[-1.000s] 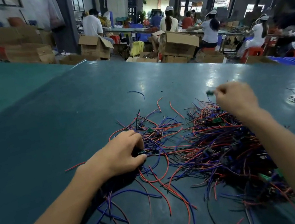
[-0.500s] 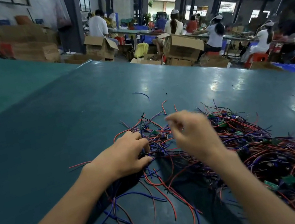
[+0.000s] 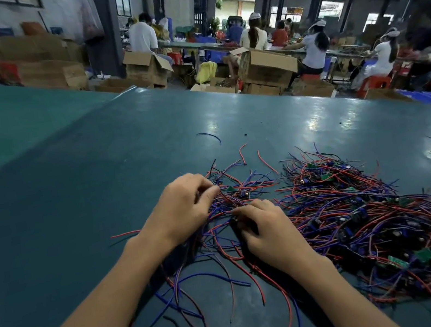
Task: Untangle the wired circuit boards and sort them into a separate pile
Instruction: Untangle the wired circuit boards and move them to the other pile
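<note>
The small tangle [image 3: 242, 190] of red and blue wires [image 3: 216, 238] lies in the middle of the frame, and both hands are in it. One green board [image 3: 230, 188] peeks out near its top. The left hand [image 3: 187, 205] has bent fingers and pinches some wires at the upper left of the tangle. The right hand [image 3: 270, 230] curls its fingers down on the near side and seems to pinch wires too, but what sits under them is hidden. If the hands pull hard, a thin wire may snap off its board, because the wires loop over each other. A quick tug may also drag the whole tangle into the big heap [image 3: 377, 221] just to the right, and then the two would mix. The long loose ends at the bottom may catch on the left arm [image 3: 91, 315]. Now the count: two hands, two heaps and one board that I can see in the small tangle. The big heap shows several green ones, with more likely buried. The wires are too many to count. One blue wire [image 3: 209, 137] lies alone higher up on the tabletop [image 3: 74, 217]. Far behind, at the top, are several cardboard boxes [image 3: 263, 68] and several people [image 3: 312, 48] sitting.
</note>
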Available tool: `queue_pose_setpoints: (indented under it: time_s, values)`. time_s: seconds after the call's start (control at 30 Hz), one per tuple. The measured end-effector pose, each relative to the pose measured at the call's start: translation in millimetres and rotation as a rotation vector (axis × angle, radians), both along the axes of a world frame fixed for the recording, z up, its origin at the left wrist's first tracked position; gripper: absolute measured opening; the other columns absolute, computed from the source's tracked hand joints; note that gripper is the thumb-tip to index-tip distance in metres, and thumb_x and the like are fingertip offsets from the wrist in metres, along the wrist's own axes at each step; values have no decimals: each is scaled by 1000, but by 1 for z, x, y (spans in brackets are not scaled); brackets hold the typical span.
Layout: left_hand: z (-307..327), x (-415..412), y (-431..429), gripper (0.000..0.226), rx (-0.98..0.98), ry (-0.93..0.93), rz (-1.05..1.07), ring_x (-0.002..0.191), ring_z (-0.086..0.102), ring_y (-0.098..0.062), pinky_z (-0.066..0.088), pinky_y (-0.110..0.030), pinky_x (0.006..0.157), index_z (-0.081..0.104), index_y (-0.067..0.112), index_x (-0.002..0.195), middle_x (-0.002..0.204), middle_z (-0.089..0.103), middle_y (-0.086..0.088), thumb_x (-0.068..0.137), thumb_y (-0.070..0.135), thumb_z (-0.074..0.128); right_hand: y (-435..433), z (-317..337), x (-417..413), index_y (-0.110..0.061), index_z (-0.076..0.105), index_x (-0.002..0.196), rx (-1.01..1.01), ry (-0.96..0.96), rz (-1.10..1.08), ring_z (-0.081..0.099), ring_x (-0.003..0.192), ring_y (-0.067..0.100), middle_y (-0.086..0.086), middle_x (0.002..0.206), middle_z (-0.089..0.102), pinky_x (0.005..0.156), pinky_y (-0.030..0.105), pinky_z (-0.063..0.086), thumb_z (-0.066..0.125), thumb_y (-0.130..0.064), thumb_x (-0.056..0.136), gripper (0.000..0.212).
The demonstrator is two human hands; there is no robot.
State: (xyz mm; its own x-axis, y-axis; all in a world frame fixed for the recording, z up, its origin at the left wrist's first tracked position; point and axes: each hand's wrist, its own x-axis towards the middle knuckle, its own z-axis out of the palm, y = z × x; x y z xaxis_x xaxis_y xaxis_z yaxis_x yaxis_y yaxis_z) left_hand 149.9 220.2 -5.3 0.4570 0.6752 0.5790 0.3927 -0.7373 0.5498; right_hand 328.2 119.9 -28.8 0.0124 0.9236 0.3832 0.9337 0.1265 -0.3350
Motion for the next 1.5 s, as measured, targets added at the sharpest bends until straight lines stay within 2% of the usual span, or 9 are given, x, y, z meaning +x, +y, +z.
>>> queue_pose_setpoints:
  time_s: [0.17,0.33,0.53,0.7,0.77,0.93,1.13,1.27,1.5]
  values:
    - [7,-2,5,19,-386,-423,-9,56,51,-6,41,-20,57,74,15,83,66,69,11,97,26,68,2,-2,-1,-15,68,124,-22,8,-25,54,112,29,5,115,66,98,44,42,62,-12,90,35]
    - [26,-7,7,21,-866,-914,-270,62,44,-12,32,-26,59,70,13,86,81,74,-3,88,34,66,1,0,-3,-19,70,123,-22,14,-36,53,111,26,2,112,65,98,42,40,61,-19,95,30]
    - [40,-16,7,23,-1014,-1149,-460,62,61,-10,50,-23,58,66,10,97,86,74,-3,90,32,63,-1,-1,-2,-20,72,118,7,20,-21,54,110,23,-1,110,65,97,39,38,60,-22,97,24]
    - [36,-13,-5,23,-1092,-939,-586,65,67,-8,56,-23,61,80,15,94,89,75,-4,90,26,61,-3,5,-4,-12,77,106,276,184,-11,65,94,20,0,98,71,85,39,47,73,-5,88,20]
    - [31,-9,-9,20,-1112,-779,-617,66,68,-9,57,-23,63,82,18,96,87,76,-3,90,24,64,-4,7,-4,-13,79,104,362,471,34,69,87,14,0,93,73,78,34,54,72,-7,89,17]
    - [13,7,-19,24,-1153,-544,-655,78,73,-18,55,-30,80,79,13,103,93,76,-14,86,22,65,-7,12,-5,-14,79,110,143,1241,287,59,79,19,8,88,73,68,28,46,63,-15,91,25]
    - [7,16,-23,10,-1191,-502,-586,70,73,-16,55,-24,71,79,19,83,90,77,-15,78,27,77,-6,18,-2,-6,80,87,84,1447,287,66,77,20,11,91,74,74,31,50,78,-20,83,15]
    - [6,14,-23,11,-1169,-424,-623,72,73,-16,51,-20,63,78,21,81,89,77,-16,73,30,80,-4,21,-1,-4,80,91,62,1527,197,53,60,15,6,68,58,75,41,41,77,-28,75,29]
    - [6,7,-19,4,-1146,-260,-732,88,67,-32,46,-19,59,74,22,81,84,76,-15,80,22,78,-4,25,-4,-3,80,82,-60,1542,55,49,51,7,1,60,57,50,15,42,75,-23,79,21]
